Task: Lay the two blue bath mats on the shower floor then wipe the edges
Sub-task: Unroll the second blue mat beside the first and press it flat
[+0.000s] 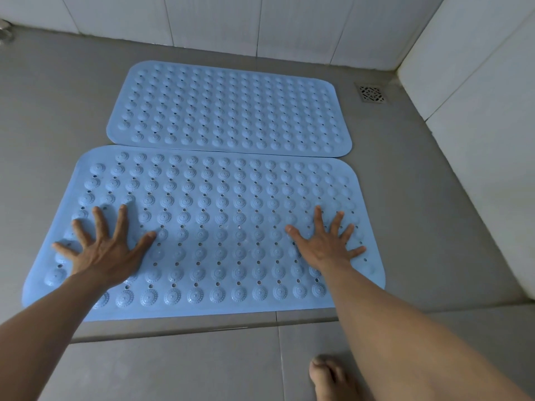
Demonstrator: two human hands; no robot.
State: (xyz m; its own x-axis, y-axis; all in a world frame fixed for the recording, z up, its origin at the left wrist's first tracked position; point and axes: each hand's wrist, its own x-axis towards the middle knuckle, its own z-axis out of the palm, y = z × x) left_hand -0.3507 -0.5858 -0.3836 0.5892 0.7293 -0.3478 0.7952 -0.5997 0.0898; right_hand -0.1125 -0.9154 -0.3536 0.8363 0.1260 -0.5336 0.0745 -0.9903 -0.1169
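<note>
**Hands flat on near mat**

Fingers splayed wide, gripping nothing: left hand (102,250) and right hand (325,244) palm-down on near blue mat (214,235). Far blue mat (228,108) flat beyond, edges almost touching, on grey shower floor (419,212). Drain (372,94) near corner.

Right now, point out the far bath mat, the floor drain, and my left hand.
far bath mat (228,108), head view, middle of its studded surface.
floor drain (372,94), head view, centre of the metal grate.
left hand (105,250), head view, back of the hand, pressed flat.
</note>
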